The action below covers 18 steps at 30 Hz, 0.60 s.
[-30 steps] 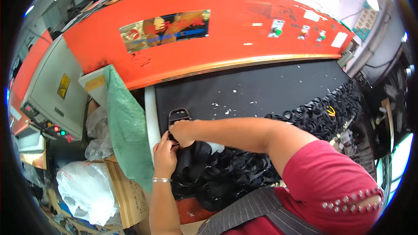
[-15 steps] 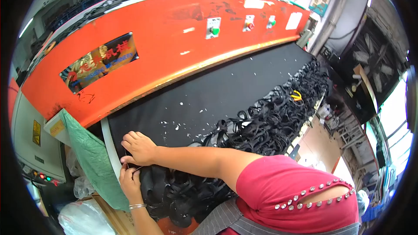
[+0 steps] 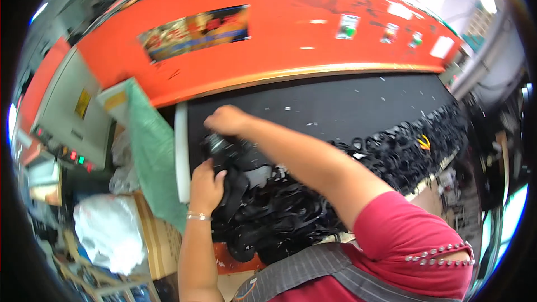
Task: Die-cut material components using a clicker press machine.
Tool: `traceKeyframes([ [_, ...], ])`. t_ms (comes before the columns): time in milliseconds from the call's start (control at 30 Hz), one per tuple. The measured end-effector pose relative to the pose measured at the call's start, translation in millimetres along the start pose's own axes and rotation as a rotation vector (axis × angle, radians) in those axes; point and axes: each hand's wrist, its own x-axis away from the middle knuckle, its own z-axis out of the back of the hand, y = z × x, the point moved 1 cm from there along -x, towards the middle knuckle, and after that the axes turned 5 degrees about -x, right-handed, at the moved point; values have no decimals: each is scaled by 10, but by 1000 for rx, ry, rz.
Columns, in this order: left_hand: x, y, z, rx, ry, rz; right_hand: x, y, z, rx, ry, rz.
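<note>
A heap of black cut-out pieces [image 3: 291, 201] lies along the near side of a black work surface [image 3: 335, 106] in front of an orange machine [image 3: 268, 45]. My right hand [image 3: 226, 120] reaches across to the left end of the heap and presses down on the top pieces with curled fingers. My left hand [image 3: 206, 185], with a bracelet at the wrist, grips the left edge of the same bunch of black pieces. The fingers of both hands are partly hidden among the pieces.
A green sheet [image 3: 151, 156] hangs over a cardboard box [image 3: 162, 235] at the left. A white plastic bag [image 3: 103, 232] lies below it. A grey control cabinet [image 3: 67, 117] with lit buttons stands far left. More black pieces, one with a yellow mark [image 3: 423, 142], stretch to the right.
The view has swung and moved closer. Both hands stay at the left end of the heap; my right hand has lifted slightly toward the back and my left hand has closed on the pieces.
</note>
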Motion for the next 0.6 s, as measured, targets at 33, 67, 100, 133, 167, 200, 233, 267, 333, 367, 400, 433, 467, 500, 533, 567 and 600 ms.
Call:
traceKeyframes([
  [33, 141, -155, 68, -56, 15, -16, 110, -260, 160, -332, 36, -160],
  [67, 162, -135, 126, -75, -24, 13, 255, -227, 309, -304, 85, 1],
  [100, 173, -100, 171, -89, -66, 38, 373, -252, 481, -285, -60, 138],
  [133, 175, -64, 236, -87, -62, 68, 501, -284, 591, 16, -37, 231],
  [167, 133, -25, 349, -163, -45, 64, 557, -182, 629, 153, -82, 349],
  [200, 108, 14, 445, -238, -30, 66, 700, -109, 594, 254, 59, 539],
  [233, 71, 114, 528, -322, 87, 17, 798, -43, 552, 252, 48, 552],
  [267, -3, 156, 511, -153, 62, 130, 877, 32, 511, 378, 88, 486],
  [333, -226, 231, 524, 21, 44, 247, 1052, 168, 390, 508, 124, 425],
  [367, -357, 232, 536, 16, -179, 466, 1147, 246, 289, 542, 118, 305],
  [400, -390, 223, 546, 8, -405, 689, 1230, 316, 159, 567, 112, 192],
  [433, -395, 228, 466, 14, -402, 691, 1350, 408, 40, 528, 109, 118],
  [467, -358, 180, 357, -33, -321, 665, 1444, 368, -86, 366, 138, 4],
  [500, -336, 127, 259, -81, -240, 640, 1501, 319, -201, 203, 163, -108],
  [533, -363, 142, 205, -116, -267, 576, 1537, 343, -310, 139, 251, -162],
  [567, -366, 109, 136, -117, -270, 579, 1529, 333, -414, 70, 334, -213],
  [600, -364, 71, 78, -102, -245, 554, 1523, 316, -498, 119, 410, -209],
])
